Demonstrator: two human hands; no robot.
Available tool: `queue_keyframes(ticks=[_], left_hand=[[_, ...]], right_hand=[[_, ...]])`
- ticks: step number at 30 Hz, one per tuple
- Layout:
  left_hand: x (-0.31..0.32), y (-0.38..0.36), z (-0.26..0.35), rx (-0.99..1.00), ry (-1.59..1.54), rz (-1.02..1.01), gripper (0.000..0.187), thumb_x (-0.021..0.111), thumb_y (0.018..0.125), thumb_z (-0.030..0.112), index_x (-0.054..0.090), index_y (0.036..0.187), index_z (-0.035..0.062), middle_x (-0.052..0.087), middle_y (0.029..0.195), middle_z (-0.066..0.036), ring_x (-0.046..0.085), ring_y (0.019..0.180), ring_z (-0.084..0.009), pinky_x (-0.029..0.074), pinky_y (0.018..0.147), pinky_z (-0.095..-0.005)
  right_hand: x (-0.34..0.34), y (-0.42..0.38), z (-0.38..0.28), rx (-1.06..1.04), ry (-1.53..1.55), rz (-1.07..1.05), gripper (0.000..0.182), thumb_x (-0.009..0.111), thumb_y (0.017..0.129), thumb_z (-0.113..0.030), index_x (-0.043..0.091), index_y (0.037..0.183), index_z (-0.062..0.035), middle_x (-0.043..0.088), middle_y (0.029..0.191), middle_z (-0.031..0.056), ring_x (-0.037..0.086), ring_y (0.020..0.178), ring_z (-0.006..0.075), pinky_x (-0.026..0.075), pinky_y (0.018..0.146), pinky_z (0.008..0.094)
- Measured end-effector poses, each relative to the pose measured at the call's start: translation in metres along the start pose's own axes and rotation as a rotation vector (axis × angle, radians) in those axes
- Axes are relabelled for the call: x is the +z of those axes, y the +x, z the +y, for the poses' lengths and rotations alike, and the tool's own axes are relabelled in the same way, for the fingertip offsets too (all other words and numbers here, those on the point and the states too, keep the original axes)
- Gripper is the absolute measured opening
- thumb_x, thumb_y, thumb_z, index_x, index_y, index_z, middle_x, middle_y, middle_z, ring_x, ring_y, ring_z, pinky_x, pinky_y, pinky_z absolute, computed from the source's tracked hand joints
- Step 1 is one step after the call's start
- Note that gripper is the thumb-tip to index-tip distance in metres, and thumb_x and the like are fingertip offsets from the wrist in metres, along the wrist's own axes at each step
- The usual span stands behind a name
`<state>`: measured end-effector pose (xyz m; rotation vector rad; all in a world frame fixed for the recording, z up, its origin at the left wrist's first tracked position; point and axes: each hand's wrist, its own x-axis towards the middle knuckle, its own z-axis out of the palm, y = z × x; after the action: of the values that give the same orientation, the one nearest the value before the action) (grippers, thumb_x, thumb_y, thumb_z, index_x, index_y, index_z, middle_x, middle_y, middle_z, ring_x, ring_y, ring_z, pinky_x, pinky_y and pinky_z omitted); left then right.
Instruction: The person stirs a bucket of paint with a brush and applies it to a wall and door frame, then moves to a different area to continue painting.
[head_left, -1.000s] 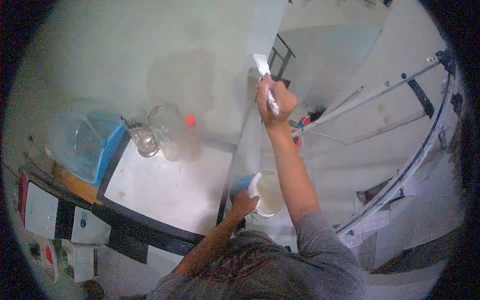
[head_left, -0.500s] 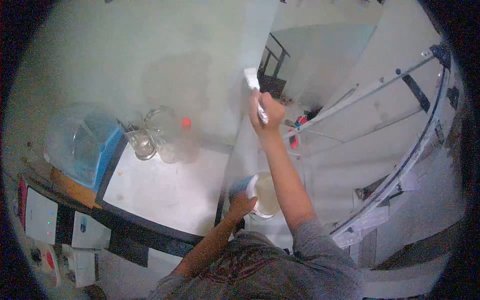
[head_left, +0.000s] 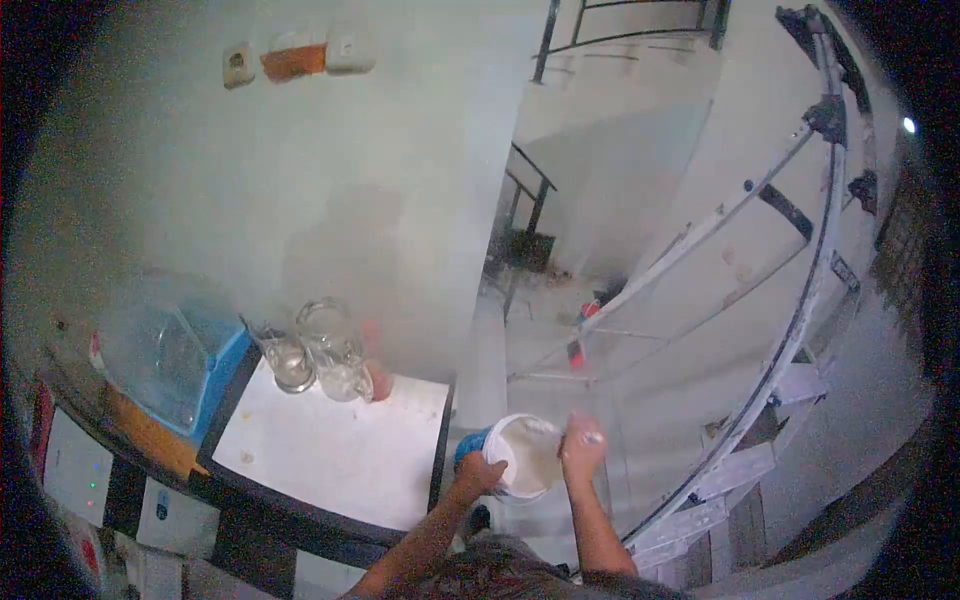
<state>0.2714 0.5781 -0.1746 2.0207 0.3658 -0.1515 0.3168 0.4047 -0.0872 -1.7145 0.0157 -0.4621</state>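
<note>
The right hand is closed in a fist around a paintbrush, whose pale handle end shows at the top of the fist. The brush is beside the right edge of an open paint bucket; blur hides exactly where its bristles lie.

The left hand is partly closed on the opposite side of the bucket, the thumb over the white rim and the fingers against the blue outer wall. The bucket is tilted, its mouth facing the camera, with off-white paint inside.

Just left of the bucket lies a dark-edged table with a white top. Along its far edge stand a metal cup holding utensils, a clear glass jug and, beside it, a reddish item too blurred to identify. A clear-lidded blue bin sits further left.

Behind them rises a pale wall, bearing a socket, an orange-brown patch and a light-coloured wall plate. On the right, well apart from the table, an aluminium ladder runs diagonally beside a pale surface.
</note>
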Motion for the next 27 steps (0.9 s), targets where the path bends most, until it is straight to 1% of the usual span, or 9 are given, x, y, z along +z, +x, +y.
queue_keyframes(ticks=[3, 5, 7, 11, 16, 18, 20, 22, 27], left_hand=[[-0.021, -0.017, 0.027, -0.041, 0.009, -0.070, 0.054, 0.071, 0.069, 0.039, 0.066, 0.088, -0.0105, 0.068, 0.085, -0.027, 0.068, 0.086, -0.0364, 0.053, 0.078, -0.0425], [-0.025, -0.023, 0.030, -0.062, -0.033, -0.117, 0.052, 0.071, 0.069, 0.039, 0.067, 0.086, -0.0100, 0.068, 0.084, -0.026, 0.068, 0.085, -0.0362, 0.053, 0.078, -0.0422], [-0.017, -0.012, 0.018, -0.105, 0.058, -0.159, 0.064, 0.072, 0.069, 0.045, 0.064, 0.101, -0.0095, 0.067, 0.096, -0.027, 0.067, 0.090, -0.0374, 0.053, 0.083, -0.0427], [-0.005, -0.004, 0.000, -0.069, 0.046, -0.073, 0.052, 0.071, 0.070, 0.040, 0.068, 0.088, -0.0089, 0.067, 0.087, -0.027, 0.067, 0.085, -0.0384, 0.053, 0.078, -0.0432], [-0.004, -0.005, 0.001, -0.028, 0.198, 0.043, 0.055, 0.072, 0.070, 0.043, 0.068, 0.093, -0.0074, 0.067, 0.090, -0.027, 0.067, 0.087, -0.0391, 0.053, 0.080, -0.0438], [-0.004, -0.004, -0.001, -0.025, 0.201, 0.017, 0.053, 0.072, 0.071, 0.042, 0.068, 0.092, -0.0068, 0.068, 0.087, -0.025, 0.068, 0.086, -0.0372, 0.053, 0.080, -0.0431], [-0.005, -0.002, -0.006, -0.085, 0.133, -0.008, 0.051, 0.071, 0.072, 0.041, 0.068, 0.091, -0.0064, 0.069, 0.083, -0.023, 0.068, 0.085, -0.0349, 0.053, 0.080, -0.0427], [-0.006, 0.003, -0.008, -0.010, 0.064, -0.104, 0.050, 0.070, 0.075, 0.041, 0.068, 0.092, -0.0063, 0.069, 0.079, -0.022, 0.069, 0.083, -0.0338, 0.053, 0.080, -0.0421], [0.019, 0.037, -0.050, 0.029, 0.198, 0.121, 0.051, 0.070, 0.078, 0.043, 0.067, 0.090, -0.0064, 0.068, 0.083, -0.024, 0.068, 0.079, -0.0340, 0.054, 0.075, -0.0422]], right_hand=[[-0.031, -0.024, 0.052, 0.001, -0.057, 0.139, 0.036, 0.053, 0.096, -0.033, 0.056, 0.076, -0.0029, 0.051, 0.053, 0.0043, 0.050, 0.042, 0.0128, 0.038, 0.037, 0.0278], [-0.046, -0.054, 0.021, 0.324, 0.330, -0.058, 0.054, 0.042, 0.098, -0.045, 0.059, 0.083, 0.0036, 0.058, 0.057, 0.0121, 0.052, 0.041, 0.0159, 0.040, 0.037, 0.0288], [-0.046, -0.068, 0.034, 0.361, 0.317, -0.068, 0.059, 0.038, 0.099, -0.047, 0.060, 0.086, 0.0064, 0.060, 0.059, 0.0153, 0.053, 0.041, 0.0168, 0.040, 0.036, 0.0288], [-0.047, -0.075, 0.045, 0.406, 0.261, -0.156, 0.062, 0.031, 0.102, -0.043, 0.066, 0.086, 0.0057, 0.065, 0.062, 0.0181, 0.057, 0.042, 0.0200, 0.045, 0.039, 0.0296], [-0.042, -0.062, 0.080, 0.493, 0.171, -0.283, 0.064, 0.032, 0.100, -0.048, 0.065, 0.087, 0.0049, 0.063, 0.058, 0.0145, 0.055, 0.040, 0.0170, 0.042, 0.037, 0.0279], [-0.034, -0.056, 0.084, 0.531, 0.160, -0.328, 0.064, 0.033, 0.099, -0.050, 0.064, 0.090, 0.0048, 0.062, 0.056, 0.0131, 0.053, 0.039, 0.0162, 0.040, 0.036, 0.0274], [-0.030, -0.054, 0.070, 0.397, 0.037, -0.415, 0.059, 0.039, 0.099, -0.047, 0.064, 0.086, 0.0046, 0.061, 0.055, 0.0124, 0.053, 0.039, 0.0156, 0.040, 0.036, 0.0273], [-0.025, -0.046, 0.076, 0.411, 0.020, -0.487, 0.056, 0.042, 0.098, -0.045, 0.064, 0.085, 0.0044, 0.061, 0.055, 0.0122, 0.055, 0.040, 0.0157, 0.040, 0.037, 0.0273], [-0.002, 0.017, 0.101, 0.426, 0.048, -0.628, 0.054, 0.047, 0.096, -0.044, 0.064, 0.078, 0.0047, 0.062, 0.055, 0.0131, 0.058, 0.044, 0.0159, 0.043, 0.038, 0.0289]])
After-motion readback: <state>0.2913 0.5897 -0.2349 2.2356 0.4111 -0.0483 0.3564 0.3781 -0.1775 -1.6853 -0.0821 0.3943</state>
